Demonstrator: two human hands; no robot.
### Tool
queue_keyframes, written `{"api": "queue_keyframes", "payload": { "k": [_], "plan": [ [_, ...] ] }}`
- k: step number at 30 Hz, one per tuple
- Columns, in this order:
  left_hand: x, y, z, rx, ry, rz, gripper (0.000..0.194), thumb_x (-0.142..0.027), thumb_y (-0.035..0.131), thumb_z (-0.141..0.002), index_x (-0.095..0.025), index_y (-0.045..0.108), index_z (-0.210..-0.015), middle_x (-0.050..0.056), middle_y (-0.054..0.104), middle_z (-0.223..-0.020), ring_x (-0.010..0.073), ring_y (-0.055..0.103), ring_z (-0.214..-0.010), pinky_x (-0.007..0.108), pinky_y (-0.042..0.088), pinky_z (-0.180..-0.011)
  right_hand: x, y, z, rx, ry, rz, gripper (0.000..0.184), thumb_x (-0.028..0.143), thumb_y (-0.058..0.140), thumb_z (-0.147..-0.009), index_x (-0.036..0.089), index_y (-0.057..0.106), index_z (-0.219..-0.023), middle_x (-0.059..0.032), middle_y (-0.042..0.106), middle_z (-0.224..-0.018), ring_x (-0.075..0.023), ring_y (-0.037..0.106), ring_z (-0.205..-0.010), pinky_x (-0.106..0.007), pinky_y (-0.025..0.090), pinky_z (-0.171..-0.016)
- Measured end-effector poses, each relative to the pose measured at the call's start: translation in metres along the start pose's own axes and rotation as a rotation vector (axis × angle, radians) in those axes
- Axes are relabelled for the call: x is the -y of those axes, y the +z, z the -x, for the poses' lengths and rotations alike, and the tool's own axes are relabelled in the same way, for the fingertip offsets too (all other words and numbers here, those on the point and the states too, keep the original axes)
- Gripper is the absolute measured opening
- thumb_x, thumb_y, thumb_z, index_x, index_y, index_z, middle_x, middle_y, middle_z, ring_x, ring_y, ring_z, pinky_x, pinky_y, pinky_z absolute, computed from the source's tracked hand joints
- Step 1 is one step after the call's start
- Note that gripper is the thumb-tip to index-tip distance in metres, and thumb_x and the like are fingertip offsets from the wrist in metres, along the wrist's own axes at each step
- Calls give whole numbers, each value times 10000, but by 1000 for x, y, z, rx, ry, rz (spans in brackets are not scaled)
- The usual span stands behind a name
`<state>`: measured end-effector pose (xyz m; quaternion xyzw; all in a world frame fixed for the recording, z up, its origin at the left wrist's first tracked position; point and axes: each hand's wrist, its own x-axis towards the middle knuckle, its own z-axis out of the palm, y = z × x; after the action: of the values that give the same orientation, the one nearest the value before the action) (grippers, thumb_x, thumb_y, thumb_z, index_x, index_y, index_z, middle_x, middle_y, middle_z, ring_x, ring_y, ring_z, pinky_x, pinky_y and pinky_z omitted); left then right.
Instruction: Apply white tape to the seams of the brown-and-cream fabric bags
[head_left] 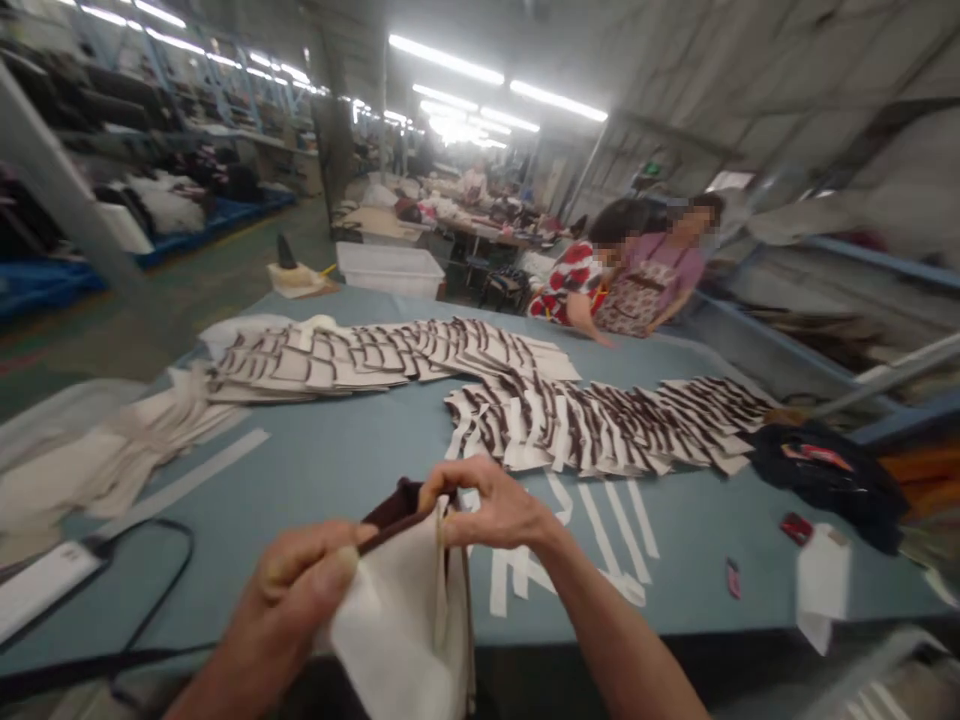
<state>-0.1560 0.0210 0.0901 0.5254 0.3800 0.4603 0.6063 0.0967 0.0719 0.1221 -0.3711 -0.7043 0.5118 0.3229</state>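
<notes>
Close in front of me hangs a folded cream fabric piece (397,620) with a dark brown edge, partly past the table's front edge. My left hand (307,580) is closed on its left upper corner, thumb on the cream side. My right hand (487,505) pinches the top right, where the brown edge and cream layers meet. Beyond my hands, overlapping cream pieces with brown strips (600,425) lie in a long row. Several narrow white strips (600,520) are scattered on the table right of my right hand.
On the blue-green table (337,440) lie another fanned row of cream pieces (360,360), a stack (127,450) at left and a white power strip (45,590) with black cable. Dark cloth (825,480) sits at right. A white bin (390,270) and two people (630,290) are across the table.
</notes>
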Motion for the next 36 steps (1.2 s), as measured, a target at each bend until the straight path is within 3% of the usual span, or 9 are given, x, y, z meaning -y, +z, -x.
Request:
{"api": "queue_keyframes", "payload": {
  "k": [2, 7, 10, 16, 21, 25, 31, 34, 36],
  "plan": [
    [-13, -15, -17, 165, 24, -76, 663, -712, 709, -954, -150, 639, -609, 5, 585, -631, 111, 518, -541, 198, 408, -502, -3, -10, -4, 43, 1, 26, 418, 505, 924, -798, 150, 806, -986, 9, 728, -848, -127, 570, -723, -229, 453, -673],
    [-23, -50, -43, 179, 64, -223, 555, -651, 658, -1038, -171, 694, -762, 8, 617, -747, 151, 568, -684, 221, 497, -629, 2, -16, -17, 134, -4, 87, 536, 619, 944, -757, 162, 829, -1013, -10, 720, -835, -158, 565, -744, -251, 425, -652],
    [-26, -66, -49, 249, 90, -245, 578, -658, 630, -1053, -181, 642, -726, 9, 607, -763, 171, 578, -736, 247, 510, -689, 8, -13, -31, 183, 2, 67, 545, 652, 916, -781, 169, 825, -1018, -20, 729, -849, -158, 557, -732, -255, 420, -638],
    [-35, -94, -73, 284, 90, -348, 612, -689, 675, -1005, -186, 572, -673, 8, 580, -734, 180, 548, -742, 271, 460, -678, 10, -22, -57, 236, -56, 24, 410, 559, 871, -876, 168, 747, -876, 11, 634, -789, -138, 513, -732, -262, 374, -655],
    [-43, -90, -75, 226, 91, -382, 602, -658, 666, -1004, -196, 507, -652, -44, 433, -643, 134, 415, -641, 255, 361, -600, -11, -29, -75, 195, -8, -32, 487, 623, 823, -913, 167, 679, -822, 21, 587, -768, -137, 495, -736, -275, 376, -704],
    [-51, -79, -60, 243, 139, -403, 558, -569, 660, -1042, -197, 510, -653, -35, 453, -660, 135, 429, -630, 274, 353, -592, -18, -24, -75, 197, -4, -69, 533, 674, 831, -897, 176, 658, -815, 34, 577, -756, -130, 482, -710, -270, 380, -685],
    [-40, -108, -48, 142, 193, -612, 486, -474, 601, -1092, -201, 590, -690, -7, 593, -709, 162, 564, -690, 281, 470, -688, -11, -13, -67, 154, -260, 260, 300, 428, 768, -1035, 186, 719, -864, -7, 723, -838, -158, 603, -796, -300, 429, -790],
    [-32, -122, -49, 162, 130, -747, 373, -487, 627, -1072, -205, 738, -856, 18, 747, -848, 189, 688, -806, 273, 531, -773, -8, -5, -64, 152, -389, 371, 194, 333, 728, -1074, 192, 756, -945, -34, 777, -889, -178, 646, -848, -333, 448, -860],
    [-31, -122, -50, 194, 143, -781, 355, -547, 686, -1039, -211, 781, -974, 43, 808, -984, 216, 736, -923, 290, 557, -858, -4, 1, -64, 172, -437, 408, 177, 316, 711, -1089, 196, 763, -970, -45, 786, -893, -187, 660, -859, -350, 456, -878]
  ]
}}
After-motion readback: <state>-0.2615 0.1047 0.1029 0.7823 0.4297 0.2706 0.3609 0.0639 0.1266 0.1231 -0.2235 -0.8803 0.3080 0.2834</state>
